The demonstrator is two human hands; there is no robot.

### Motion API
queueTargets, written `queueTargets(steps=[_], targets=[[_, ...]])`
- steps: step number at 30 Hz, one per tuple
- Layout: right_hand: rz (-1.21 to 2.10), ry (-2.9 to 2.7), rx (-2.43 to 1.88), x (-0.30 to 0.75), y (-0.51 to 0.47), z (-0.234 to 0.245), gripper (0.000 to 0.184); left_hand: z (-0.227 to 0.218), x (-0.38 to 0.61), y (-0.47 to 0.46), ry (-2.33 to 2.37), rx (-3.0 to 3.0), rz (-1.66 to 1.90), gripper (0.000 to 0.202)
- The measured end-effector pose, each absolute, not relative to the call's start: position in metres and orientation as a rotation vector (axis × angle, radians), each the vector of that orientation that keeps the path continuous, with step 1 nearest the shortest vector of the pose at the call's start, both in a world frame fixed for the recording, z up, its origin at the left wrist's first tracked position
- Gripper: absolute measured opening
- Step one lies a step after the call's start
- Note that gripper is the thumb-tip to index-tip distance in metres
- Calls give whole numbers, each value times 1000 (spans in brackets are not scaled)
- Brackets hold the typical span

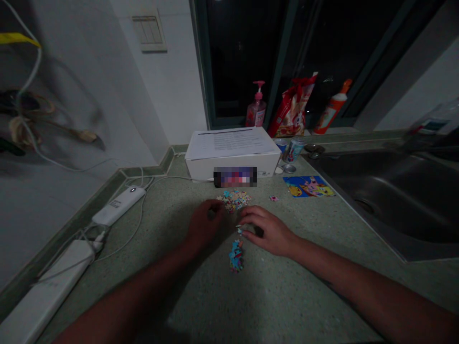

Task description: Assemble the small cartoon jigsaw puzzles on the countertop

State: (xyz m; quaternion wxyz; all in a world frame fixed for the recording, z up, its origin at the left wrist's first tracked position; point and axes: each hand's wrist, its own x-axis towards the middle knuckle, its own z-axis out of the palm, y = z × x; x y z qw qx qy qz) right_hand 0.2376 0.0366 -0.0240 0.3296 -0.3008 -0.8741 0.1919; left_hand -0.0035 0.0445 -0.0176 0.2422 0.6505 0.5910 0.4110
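Your right hand (268, 230) seems to pinch a puzzle piece (239, 231), probably for fine control, while your left hand (205, 222) curls near the loose pile (236, 199), whether gripping I cannot tell.

Kitchen, homelike by the look of it. Giveaways: metal sink (405, 181) set into a speckled green counter (279, 296), drain (365, 206) visible (dim, but there). Window (247, 52) behind, dark outside; in front of it a pink pump bottle (256, 115), red packet (291, 112), orange-and-white bottle (327, 116). Drink can (295, 150) near the sink. Light switch (148, 32) on the wall (175, 81).
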Motion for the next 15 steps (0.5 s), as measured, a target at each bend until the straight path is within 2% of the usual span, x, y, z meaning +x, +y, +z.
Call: queueTargets(steps=[15], targets=[[637, -2402, -670, 233, 23, -19, 21, -24, -9, 49, 1557, 2189, 1036, 22]])
